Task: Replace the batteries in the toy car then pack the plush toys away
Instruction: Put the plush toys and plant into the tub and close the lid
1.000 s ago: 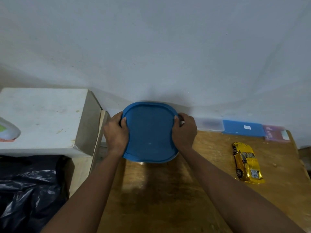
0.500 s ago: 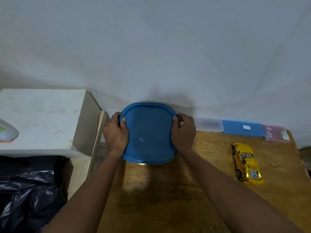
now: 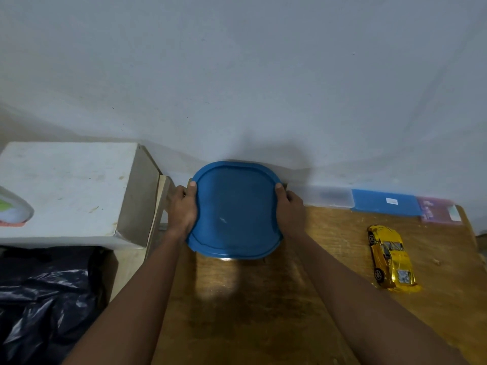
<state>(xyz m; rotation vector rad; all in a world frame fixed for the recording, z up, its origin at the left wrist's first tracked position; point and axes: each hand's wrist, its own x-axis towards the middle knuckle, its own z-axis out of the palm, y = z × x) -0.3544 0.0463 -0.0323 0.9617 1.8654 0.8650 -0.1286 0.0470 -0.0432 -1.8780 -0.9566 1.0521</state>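
A: Entry, current state. Blue lid sits on a container at the back of the wooden table, close to the wall. Only a thin sliver of the container shows below the lid's near edge; contents hidden, so plush toys not visible.

B: Hands?

A: Left hand wraps the lid's left edge, thumb on the rim, fingers curled down the side. Right hand does the same on the right edge. Both closed around the lid and container, gripping it from opposite sides.

B: Toy car?

A: Yellow toy car lies on the table well to the right of the container, on its wheels, untouched. No batteries visible.

B: Risks?

A: Judgement only: if the lid is being pressed shut unevenly, one corner may stay unseated and pop open. If lifted by the lid alone, the container could drop free. It also stands near the table's left edge, so a sideways shove could send it off.

B: Surroundings?

A: Worn, glossy wood. Along the back edge lie a clear case, a blue case and a pink case. Left of the table are a white box and a black plastic bag. Plain pale wall behind.
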